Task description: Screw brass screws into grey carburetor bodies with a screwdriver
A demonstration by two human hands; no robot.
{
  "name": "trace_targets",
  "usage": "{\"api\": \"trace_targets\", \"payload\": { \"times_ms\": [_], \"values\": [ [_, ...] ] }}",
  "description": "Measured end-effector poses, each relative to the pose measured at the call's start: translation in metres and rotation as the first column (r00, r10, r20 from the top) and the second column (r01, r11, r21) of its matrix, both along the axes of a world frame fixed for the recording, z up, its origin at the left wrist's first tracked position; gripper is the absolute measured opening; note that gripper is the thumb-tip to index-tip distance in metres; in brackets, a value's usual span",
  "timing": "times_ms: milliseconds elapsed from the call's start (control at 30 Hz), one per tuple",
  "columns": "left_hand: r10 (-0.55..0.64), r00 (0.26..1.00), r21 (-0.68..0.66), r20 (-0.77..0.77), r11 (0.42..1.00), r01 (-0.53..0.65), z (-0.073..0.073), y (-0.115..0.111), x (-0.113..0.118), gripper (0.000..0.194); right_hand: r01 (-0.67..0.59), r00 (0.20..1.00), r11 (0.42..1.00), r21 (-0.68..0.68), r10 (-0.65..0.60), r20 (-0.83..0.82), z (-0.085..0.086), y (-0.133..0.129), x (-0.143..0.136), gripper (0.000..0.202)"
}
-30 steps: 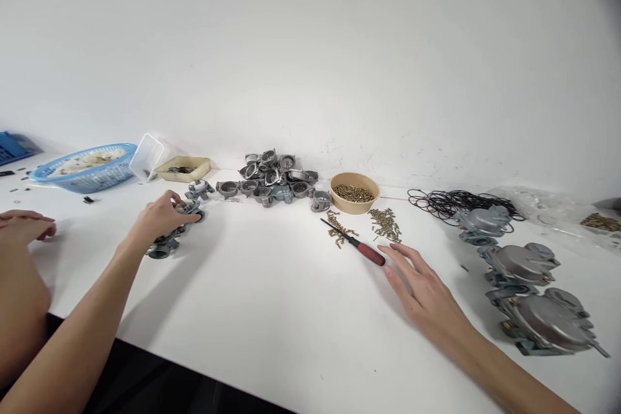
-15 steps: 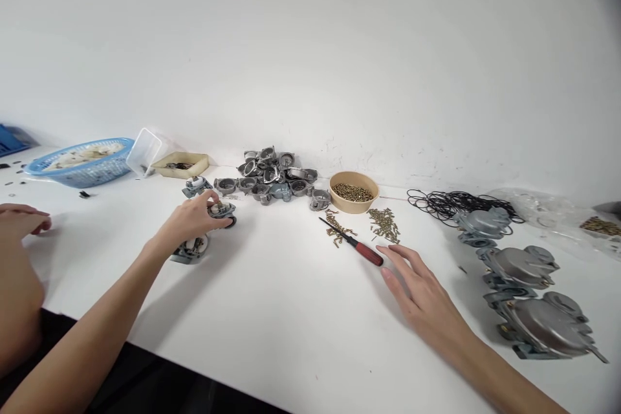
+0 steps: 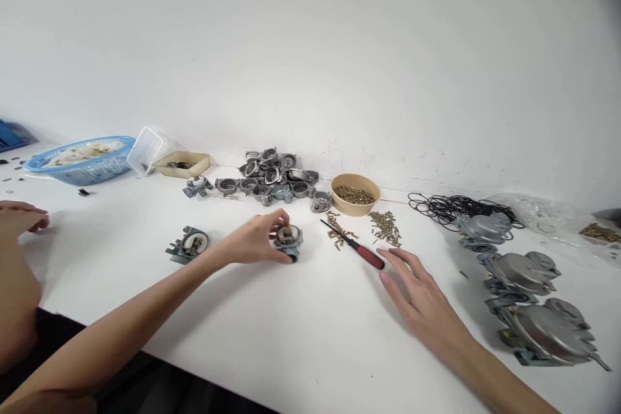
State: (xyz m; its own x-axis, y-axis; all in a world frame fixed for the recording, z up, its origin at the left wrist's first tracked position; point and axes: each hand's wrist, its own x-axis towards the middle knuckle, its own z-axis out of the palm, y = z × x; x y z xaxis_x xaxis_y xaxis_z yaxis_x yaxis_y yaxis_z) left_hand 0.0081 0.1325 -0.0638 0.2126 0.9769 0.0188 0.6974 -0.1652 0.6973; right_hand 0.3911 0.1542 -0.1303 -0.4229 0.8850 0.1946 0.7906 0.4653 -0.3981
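Observation:
My left hand [image 3: 257, 237] is closed around a carburetor body [image 3: 290, 239] with a white float inside, near the middle of the table. My right hand [image 3: 417, 291] rests by the handle of a red-and-black screwdriver [image 3: 367, 255], fingers apart and holding nothing. The screwdriver's tip lies over a small pile of brass screws [image 3: 339, 228]. Two more carburetor bodies lie to the left: one close to my left forearm [image 3: 194, 244], the other farther back [image 3: 196, 185].
Grey float bowls [image 3: 272, 174] are heaped by the wall beside a tan tub [image 3: 356, 204] of brass parts. Black rubber rings [image 3: 444, 207] and several closed carburetors [image 3: 548, 330] are at right. A blue basket [image 3: 82, 168] and another person's hand [image 3: 22, 217] are at left.
My left hand has carried the carburetor body rightward from the group at left to the middle of the table. My right hand has stayed almost still beside the screwdriver.

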Motion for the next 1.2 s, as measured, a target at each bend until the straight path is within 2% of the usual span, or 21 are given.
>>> {"api": "trace_targets", "payload": {
  "times_ms": [100, 200, 267, 367, 400, 433, 467, 500, 567, 700, 833, 933, 1067, 1133, 1167, 1200],
  "values": [
    [-0.113, 0.993, 0.034, 0.042, 0.993, 0.111, -0.008, 0.002, 0.032, 0.057, -0.009, 1.0, 1.0, -0.004, 0.009, -0.008, -0.004, 0.002, 0.002, 0.05],
    [-0.165, 0.983, 0.022, 0.083, 0.986, 0.164, -0.015, 0.002, 0.046, 0.056, -0.015, 1.0, 1.0, 0.022, 0.015, -0.009, -0.007, 0.005, 0.004, 0.049],
    [-0.219, 0.967, 0.023, 0.128, 0.976, 0.218, -0.018, 0.004, 0.045, 0.062, -0.031, 0.999, 0.997, 0.068, 0.032, -0.011, -0.007, 0.009, 0.003, 0.048],
    [-0.285, 0.943, 0.104, 0.172, 0.957, 0.27, -0.019, 0.014, 0.027, 0.082, -0.048, 0.998, 0.984, 0.173, 0.053, -0.025, -0.005, 0.016, -0.003, 0.043],
    [-0.245, 0.96, 0.138, 0.135, 0.964, 0.227, -0.018, 0.02, 0.017, 0.083, -0.049, 0.998, 0.978, 0.202, 0.056, -0.027, -0.005, 0.02, -0.006, 0.042],
    [-0.148, 0.987, 0.178, 0.064, 0.975, 0.134, -0.016, 0.027, 0.006, 0.078, -0.048, 0.998, 0.973, 0.225, 0.056, -0.028, -0.006, 0.023, -0.009, 0.04],
    [0.002, 0.998, 0.219, -0.057, 0.976, 0.011, -0.015, 0.035, -0.005, 0.068, -0.048, 0.998, 0.969, 0.242, 0.056, -0.026, -0.007, 0.026, -0.012, 0.039],
    [0.189, 0.959, 0.257, -0.21, 0.957, -0.133, -0.014, 0.042, -0.016, 0.057, -0.05, 0.998, 0.967, 0.251, 0.058, -0.022, -0.008, 0.029, -0.015, 0.037],
    [0.365, 0.872, 0.269, -0.325, 0.92, -0.285, -0.014, 0.056, -0.035, 0.052, -0.06, 0.998, 0.962, 0.267, 0.067, -0.018, -0.01, 0.032, -0.017, 0.033],
    [0.45, 0.781, 0.242, -0.433, 0.893, -0.381, -0.024, 0.071, -0.05, 0.053, -0.054, 0.997, 0.954, 0.295, 0.066, -0.032, -0.011, 0.033, -0.017, 0.026],
    [0.47, 0.77, 0.281, -0.432, 0.881, -0.38, -0.03, 0.07, -0.042, 0.044, -0.033, 0.997, 0.934, 0.356, 0.055, -0.054, -0.004, 0.029, -0.015, 0.03],
    [0.492, 0.792, 0.356, -0.36, 0.858, -0.371, -0.021, 0.061, -0.035, 0.037, -0.052, 0.992, 0.897, 0.438, 0.097, -0.08, 0.006, 0.024, -0.017, 0.031],
    [0.512, 0.837, 0.487, -0.195, 0.791, -0.371, 0.007, 0.04, -0.02, 0.032, -0.169, 0.957, 0.825, 0.539, 0.267, -0.109, 0.023, 0.012, -0.033, 0.028],
    [0.423, 0.906, 0.47, 0.013, 0.797, -0.379, 0.019, 0.029, -0.004, 0.038, -0.246, 0.928, 0.8, 0.547, 0.358, -0.107, 0.033, 0.007, -0.049, 0.029],
    [0.305, 0.923, 0.397, 0.232, 0.837, -0.377, 0.023, 0.023, 0.005, 0.044, -0.277, 0.913, 0.794, 0.541, 0.393, -0.11, 0.038, 0.005, -0.059, 0.033],
    [0.176, 0.869, 0.285, 0.462, 0.899, -0.333, 0.025, 0.018, 0.016, 0.05, -0.297, 0.9, 0.794, 0.53, 0.418, -0.122, 0.043, 0.003, -0.07, 0.038]
  ]
}}
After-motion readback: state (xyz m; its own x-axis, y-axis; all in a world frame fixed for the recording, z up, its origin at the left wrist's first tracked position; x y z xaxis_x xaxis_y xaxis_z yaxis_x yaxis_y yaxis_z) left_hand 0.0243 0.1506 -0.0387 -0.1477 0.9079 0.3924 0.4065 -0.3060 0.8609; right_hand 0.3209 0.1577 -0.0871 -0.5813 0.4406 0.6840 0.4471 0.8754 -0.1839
